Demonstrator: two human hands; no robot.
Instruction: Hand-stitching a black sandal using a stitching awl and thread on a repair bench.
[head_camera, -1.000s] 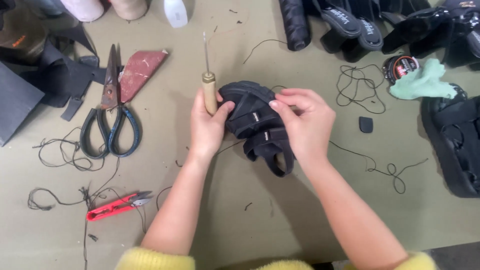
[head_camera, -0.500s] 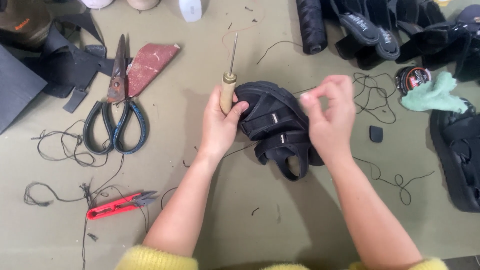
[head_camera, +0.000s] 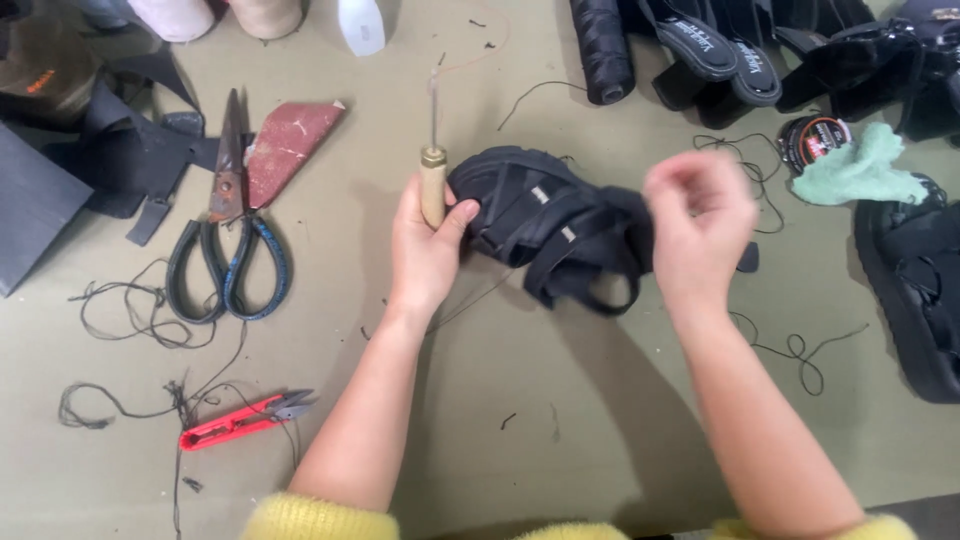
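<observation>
black strappy sandal (head_camera: 545, 225) between hands; left hand (head_camera: 428, 240) grips wooden-handled awl (head_camera: 433, 180) plus sandal's left end, right hand (head_camera: 700, 225) loosely curled at its right end, blurred, hold unclear

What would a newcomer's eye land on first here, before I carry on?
Dead centre: the black strappy sandal on the olive table, steadied by the left hand, which also grips a wooden-handled awl pointing up and away. The right hand is blurred, fingers pinched, at the sandal's right end. Next, the large scissors lying to the left, and the red thread snips among loose black thread lower left.
</observation>
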